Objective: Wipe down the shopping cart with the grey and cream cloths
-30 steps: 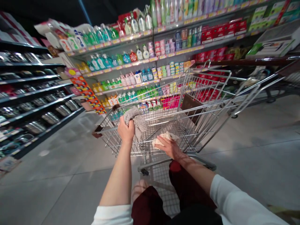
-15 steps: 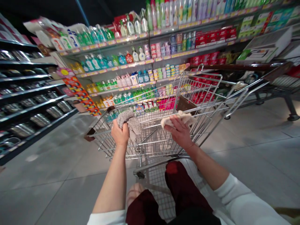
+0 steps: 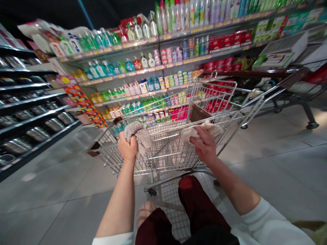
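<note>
A metal shopping cart [image 3: 163, 163] stands sideways before me. My left hand [image 3: 128, 147] is closed around a grey textured cloth [image 3: 135, 131] at the cart's near top rail, left of the middle. Farther right, my right hand [image 3: 205, 143] grips a cream cloth [image 3: 187, 133] and presses it on the same rail. Part of the cream cloth sticks out beyond my fingers. The fingertips of my right hand are partly hidden by the cloth.
Shelves of bottles and tins [image 3: 127, 69] run behind the cart. Metal pots [image 3: 38, 133] fill a rack at the left. At the right stands another cart [image 3: 304, 105] with a white box [image 3: 274, 60] above it. Tiled floor [image 3: 46, 190] lies around.
My right hand has slid to the right along the rail with the cream cloth. My left hand stays in place on the rail with the grey cloth, while the whole view shifts slightly.
</note>
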A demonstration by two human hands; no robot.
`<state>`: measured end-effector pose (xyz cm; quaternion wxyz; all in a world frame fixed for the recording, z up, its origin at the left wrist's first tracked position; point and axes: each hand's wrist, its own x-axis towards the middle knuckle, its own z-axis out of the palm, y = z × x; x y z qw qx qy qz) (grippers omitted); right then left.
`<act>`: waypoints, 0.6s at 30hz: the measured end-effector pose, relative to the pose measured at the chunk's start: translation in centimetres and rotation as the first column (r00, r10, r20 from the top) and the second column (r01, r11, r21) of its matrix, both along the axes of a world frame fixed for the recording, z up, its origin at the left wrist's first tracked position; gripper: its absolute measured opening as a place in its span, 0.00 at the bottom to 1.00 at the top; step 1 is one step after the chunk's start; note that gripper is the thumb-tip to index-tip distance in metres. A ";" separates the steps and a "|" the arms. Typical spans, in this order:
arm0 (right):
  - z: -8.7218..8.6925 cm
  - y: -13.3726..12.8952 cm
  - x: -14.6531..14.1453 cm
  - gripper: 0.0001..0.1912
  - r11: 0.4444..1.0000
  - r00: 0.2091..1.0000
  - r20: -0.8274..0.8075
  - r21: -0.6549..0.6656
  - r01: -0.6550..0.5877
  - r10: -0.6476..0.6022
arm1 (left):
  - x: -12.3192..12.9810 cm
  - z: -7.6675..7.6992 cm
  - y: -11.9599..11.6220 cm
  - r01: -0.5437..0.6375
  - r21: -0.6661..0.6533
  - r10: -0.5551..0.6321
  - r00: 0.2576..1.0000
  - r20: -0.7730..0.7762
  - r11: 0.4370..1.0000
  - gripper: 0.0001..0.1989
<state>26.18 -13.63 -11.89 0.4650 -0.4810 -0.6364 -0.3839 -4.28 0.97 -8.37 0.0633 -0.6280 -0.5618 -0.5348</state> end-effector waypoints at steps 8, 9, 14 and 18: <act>-3.3 1.3 2.8 0.10 0.999 0.999 -0.023 -0.019 0.048 -0.048 | 0.1 0.0 0.0 0.011 0.015 -0.011 1.000 0.010 1.000 0.15; -5.3 1.2 2.5 0.10 0.997 0.999 -0.020 -0.070 0.028 -0.030 | 0.1 0.0 0.0 0.011 0.012 -0.011 1.000 0.008 1.000 0.14; -12.1 0.0 0.7 0.18 0.960 0.995 0.094 -0.273 0.058 -0.033 | 0.0 0.1 0.0 -0.004 -0.003 0.004 1.000 0.002 1.000 0.15; -8.5 -1.1 1.3 0.19 0.957 0.996 0.089 -0.291 0.019 0.008 | 0.0 0.1 0.0 -0.027 -0.022 0.027 1.000 -0.005 0.999 0.15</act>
